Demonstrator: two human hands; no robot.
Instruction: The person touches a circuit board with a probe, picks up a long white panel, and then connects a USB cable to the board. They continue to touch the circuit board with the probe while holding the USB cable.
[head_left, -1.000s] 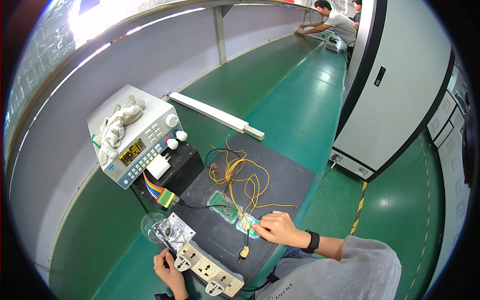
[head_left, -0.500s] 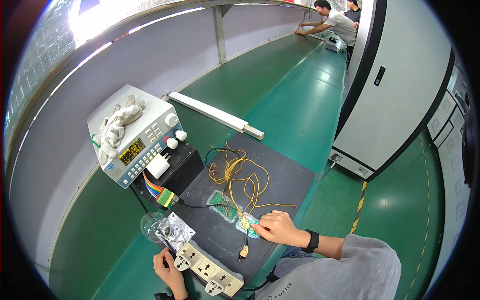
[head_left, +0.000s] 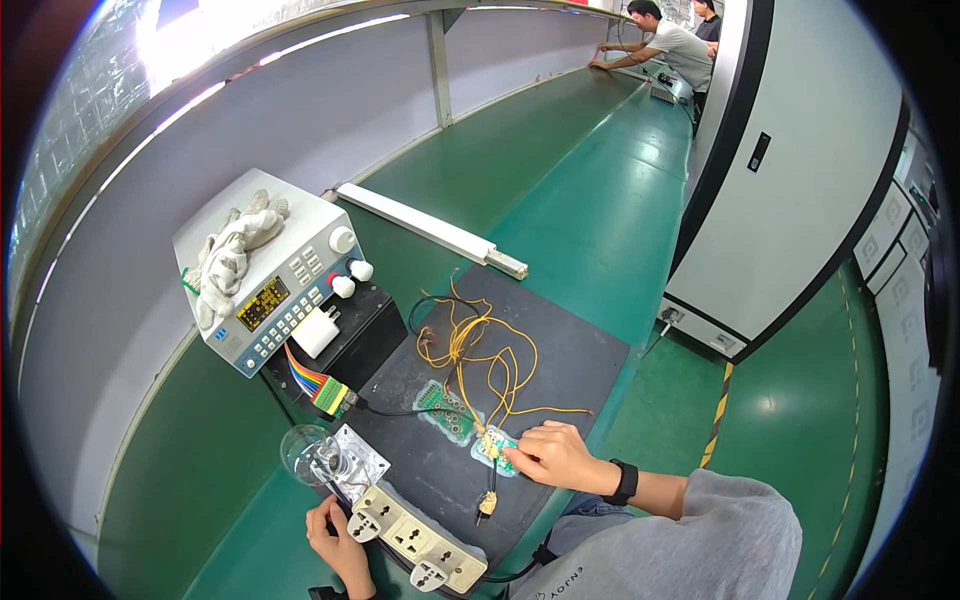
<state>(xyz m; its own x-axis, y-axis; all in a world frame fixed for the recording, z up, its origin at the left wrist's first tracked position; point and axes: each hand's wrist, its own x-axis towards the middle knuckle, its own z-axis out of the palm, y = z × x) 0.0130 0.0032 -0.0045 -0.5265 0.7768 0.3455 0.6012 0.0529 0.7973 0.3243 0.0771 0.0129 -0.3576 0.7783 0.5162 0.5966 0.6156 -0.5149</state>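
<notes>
My right hand [head_left: 555, 455] is closed with its fingertips at the right edge of a small green circuit board [head_left: 490, 459]. This board has pale blobs on it and lies on a dark mat [head_left: 570, 355]. Just up and left of it is a larger green circuit board [head_left: 445, 411]. A tangle of yellow wires [head_left: 487, 325] runs down to the small board, and a black lead with a cream plug [head_left: 487, 503] lies below. My left hand [head_left: 338, 545] is curled beside a cream power strip [head_left: 408, 536], below a clear glass bulb [head_left: 310, 454]; what its fingertips hold, if anything, is hidden.
A bench instrument [head_left: 270, 265] with gloves [head_left: 235, 255] on top stands at left on a black box. A white adapter [head_left: 315, 331] and rainbow ribbon cable [head_left: 308, 373] sit before it. A white bar [head_left: 420, 222] lies behind the mat. Two people are at the far end.
</notes>
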